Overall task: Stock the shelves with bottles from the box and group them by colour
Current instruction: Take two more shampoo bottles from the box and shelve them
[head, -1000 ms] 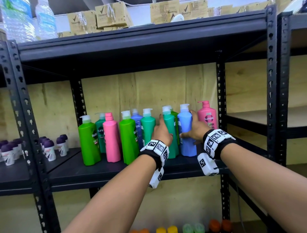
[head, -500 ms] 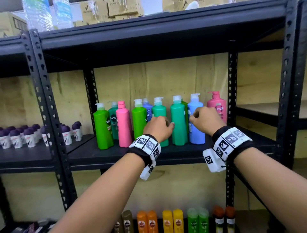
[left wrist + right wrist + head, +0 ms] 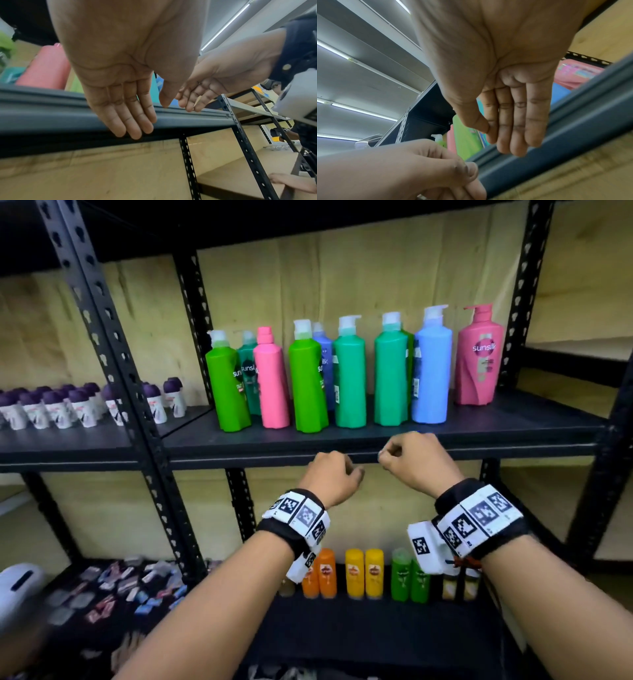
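Both hands hung in front of the front edge of the black metal shelf (image 3: 445,436), and neither held anything: the left hand (image 3: 330,477) and the right hand (image 3: 416,462) each showed a loose, empty grip, fingers relaxed and only slightly bent in the wrist views, clear of every bottle. This position suggested that the hands were free to fetch more stock; the box was not in view. The tall plastic pump bottles stood upright in a row on the shelf, set back from its edge, probably to keep them from tipping off. From left to right the front row read: bright green bottle (image 3: 227,386), pink bottle (image 3: 274,385), second bright green bottle (image 3: 306,385), two teal-green bottles (image 3: 349,383) and (image 3: 390,381), light blue bottle (image 3: 431,374), and a pink bottle labelled "sunsilk" (image 3: 479,357) standing apart at the far right. A dark teal bottle (image 3: 248,378) and a darker blue bottle (image 3: 325,364) stood behind. Colour grouping appeared incomplete: the two pink bottles were well apart, and a pink bottle separated the bright green ones.
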